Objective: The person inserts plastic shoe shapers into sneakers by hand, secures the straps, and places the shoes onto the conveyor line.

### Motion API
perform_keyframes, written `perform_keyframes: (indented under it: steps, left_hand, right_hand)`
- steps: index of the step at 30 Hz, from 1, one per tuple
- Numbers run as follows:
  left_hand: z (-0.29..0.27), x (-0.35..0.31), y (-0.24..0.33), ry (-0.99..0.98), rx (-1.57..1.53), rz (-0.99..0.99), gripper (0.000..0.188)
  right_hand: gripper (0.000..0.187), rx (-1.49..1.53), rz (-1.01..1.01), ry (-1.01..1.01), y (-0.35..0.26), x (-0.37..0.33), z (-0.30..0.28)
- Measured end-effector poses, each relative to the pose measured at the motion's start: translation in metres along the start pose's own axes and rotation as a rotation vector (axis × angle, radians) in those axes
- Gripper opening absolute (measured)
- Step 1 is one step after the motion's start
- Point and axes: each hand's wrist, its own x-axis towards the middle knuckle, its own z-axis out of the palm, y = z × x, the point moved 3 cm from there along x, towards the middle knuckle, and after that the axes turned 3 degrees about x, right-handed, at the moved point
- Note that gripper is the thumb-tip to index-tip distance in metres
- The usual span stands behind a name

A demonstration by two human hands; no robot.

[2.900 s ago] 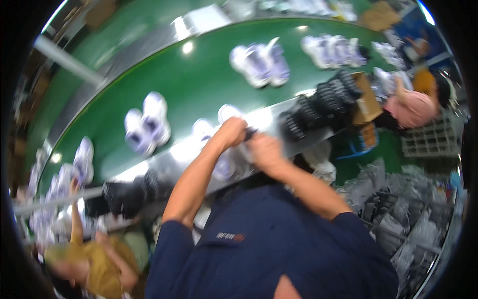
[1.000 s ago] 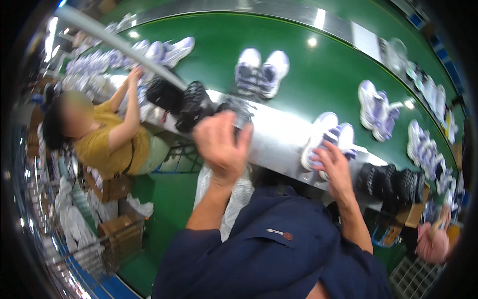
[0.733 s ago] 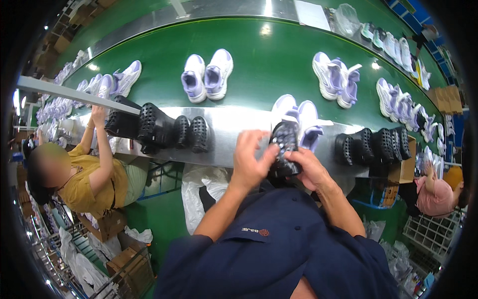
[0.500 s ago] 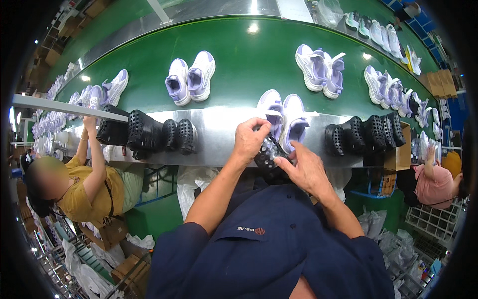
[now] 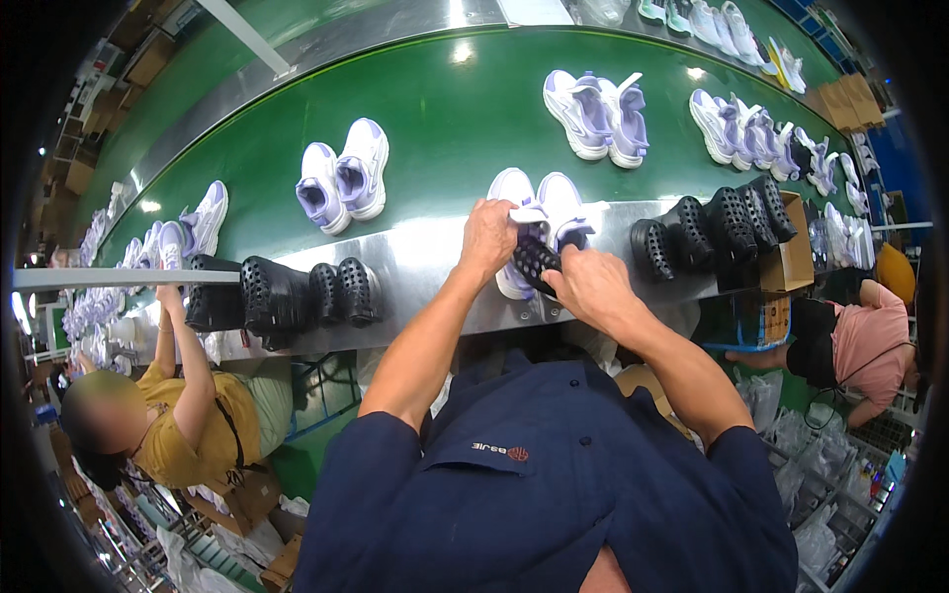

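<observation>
A pair of white and lilac sneakers stands in front of me, toes pointing away, at the edge of the green belt. My left hand (image 5: 488, 237) is closed at the opening of the left sneaker (image 5: 511, 185), its fingers on the tongue. My right hand (image 5: 595, 289) grips a black perforated shoe insert (image 5: 535, 259). The insert's front end sits at that sneaker's opening, tilted; how deep it goes is hidden. Beside it, the right sneaker (image 5: 561, 195) stands upright, partly behind the insert and my right hand.
Black inserts stand in rows on the metal ledge (image 5: 425, 287), left (image 5: 267, 296) and right (image 5: 730, 225). More sneaker pairs (image 5: 344, 178) sit on the green belt (image 5: 445, 109). A metal bar (image 5: 129, 279) crosses at left. Co-workers are at left (image 5: 203, 405) and right (image 5: 870, 346).
The insert has moved from near my body forward to the left sneaker's opening. My left hand has gone from the insert to the sneaker's tongue. The view has shifted and tilted somewhat.
</observation>
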Motion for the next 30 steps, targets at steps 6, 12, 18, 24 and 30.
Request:
perform_keyframes:
  steps: [6, 12, 18, 24, 30]
  left_hand:
    - [-0.007, -0.004, 0.007, -0.164, -0.155, -0.114, 0.017]
    - [-0.017, -0.01, -0.023, -0.16, -0.247, -0.323, 0.016]
    - [-0.023, -0.026, -0.028, 0.003, -0.256, -0.247, 0.02]
    - [-0.005, -0.077, 0.017, -0.143, 0.048, -0.646, 0.056]
    - [-0.016, -0.081, -0.02, 0.044, 0.039, -0.502, 0.037]
  right_hand:
    - [0.028, -0.212, -0.138, 0.109, 0.015, 0.045, 0.099]
    - [0.037, -0.269, -0.143, 0.217, -0.006, 0.038, 0.105]
    - [0.022, 0.031, -0.035, 0.225, -0.016, 0.05, 0.096]
    - [0.053, 0.318, 0.027, 0.497, 0.004, 0.051, 0.078]
    - [0.036, 0.536, -0.338, 0.005, 0.002, 0.093, 0.075]
